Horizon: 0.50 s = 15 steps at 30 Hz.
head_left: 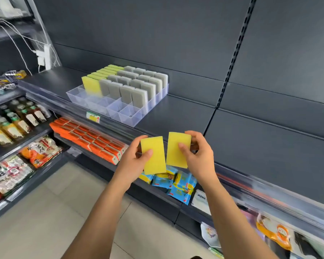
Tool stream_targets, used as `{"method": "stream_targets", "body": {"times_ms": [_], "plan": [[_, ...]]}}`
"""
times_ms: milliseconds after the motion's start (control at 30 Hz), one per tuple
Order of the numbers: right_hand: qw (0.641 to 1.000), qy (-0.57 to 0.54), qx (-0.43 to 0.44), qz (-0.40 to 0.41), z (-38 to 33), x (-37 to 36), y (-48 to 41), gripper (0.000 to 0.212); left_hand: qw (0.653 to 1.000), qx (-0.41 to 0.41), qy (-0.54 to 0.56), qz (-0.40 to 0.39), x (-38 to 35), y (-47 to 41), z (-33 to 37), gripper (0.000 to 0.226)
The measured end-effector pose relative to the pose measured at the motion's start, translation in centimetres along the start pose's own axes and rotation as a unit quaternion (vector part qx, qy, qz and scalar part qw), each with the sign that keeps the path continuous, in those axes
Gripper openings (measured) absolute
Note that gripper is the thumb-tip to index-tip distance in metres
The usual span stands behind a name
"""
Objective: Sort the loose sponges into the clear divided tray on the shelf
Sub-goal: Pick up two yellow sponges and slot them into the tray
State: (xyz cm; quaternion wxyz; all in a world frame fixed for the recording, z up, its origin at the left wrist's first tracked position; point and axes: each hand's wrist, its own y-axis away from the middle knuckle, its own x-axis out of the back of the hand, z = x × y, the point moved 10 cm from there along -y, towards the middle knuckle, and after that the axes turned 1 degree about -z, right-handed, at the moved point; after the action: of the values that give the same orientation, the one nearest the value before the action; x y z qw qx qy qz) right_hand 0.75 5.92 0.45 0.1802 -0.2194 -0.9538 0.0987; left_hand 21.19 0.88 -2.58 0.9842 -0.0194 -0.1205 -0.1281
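My left hand [133, 158] grips a yellow sponge [154, 159] upright by its left edge. Beside it, my right hand [199, 154] holds a second yellow sponge [177, 156] by its right edge. Both sponges hover in front of the shelf edge, almost touching each other. The clear divided tray [128, 114] sits on the dark shelf up and to the left. Its left row holds yellow sponges [92, 85] on end, and the other rows hold grey sponges [138, 86]. The front compartments of the tray are bare.
The dark shelf [251, 139] stretches to the right of the tray. Below it lie orange boxes [88, 139] and blue-yellow packets [178, 184]. Bottles [13, 122] and snack bags [39, 150] fill the shelving on the left. White cables [43, 55] hang at the upper left.
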Motion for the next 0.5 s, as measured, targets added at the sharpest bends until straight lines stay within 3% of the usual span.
{"method": "stream_targets", "body": {"times_ms": [500], "plan": [[0.996,-0.026,0.028,-0.084,-5.3,-17.9,-7.9,0.024,0.997,-0.008,-0.001,0.083,16.8,-7.4,-2.1,0.038]]}}
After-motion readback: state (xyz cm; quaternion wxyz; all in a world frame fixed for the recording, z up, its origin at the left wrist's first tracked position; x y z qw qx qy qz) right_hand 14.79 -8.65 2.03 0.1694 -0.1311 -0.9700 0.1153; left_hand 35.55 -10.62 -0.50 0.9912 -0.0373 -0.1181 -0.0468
